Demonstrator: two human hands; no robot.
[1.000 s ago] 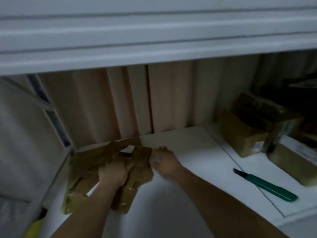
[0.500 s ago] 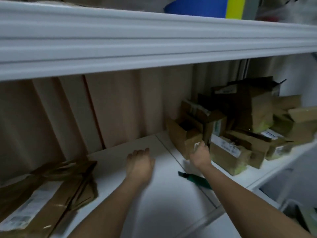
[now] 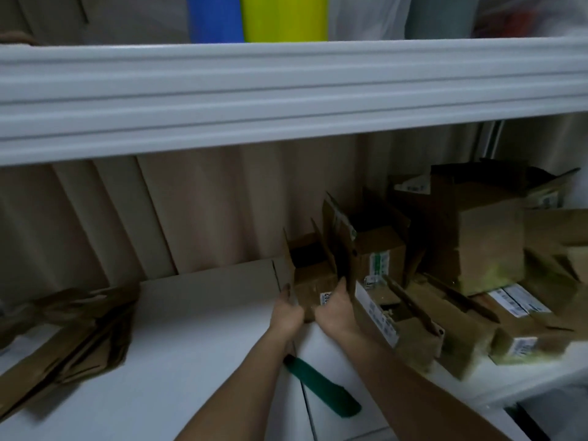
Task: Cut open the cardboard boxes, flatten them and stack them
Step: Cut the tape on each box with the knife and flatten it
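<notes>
Both hands have reached the open box (image 3: 313, 283), gripping its sides.

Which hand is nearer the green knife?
Left. The left hand holds the open box just above the knife, whose near end disappears under the left forearm. The right hand grips the same box further right, slightly farther from the knife.

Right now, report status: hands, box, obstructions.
Left hand and right hand both grip small open box. Green box cutter lies on shelf beneath forearms. Flattened stack far left.
</notes>
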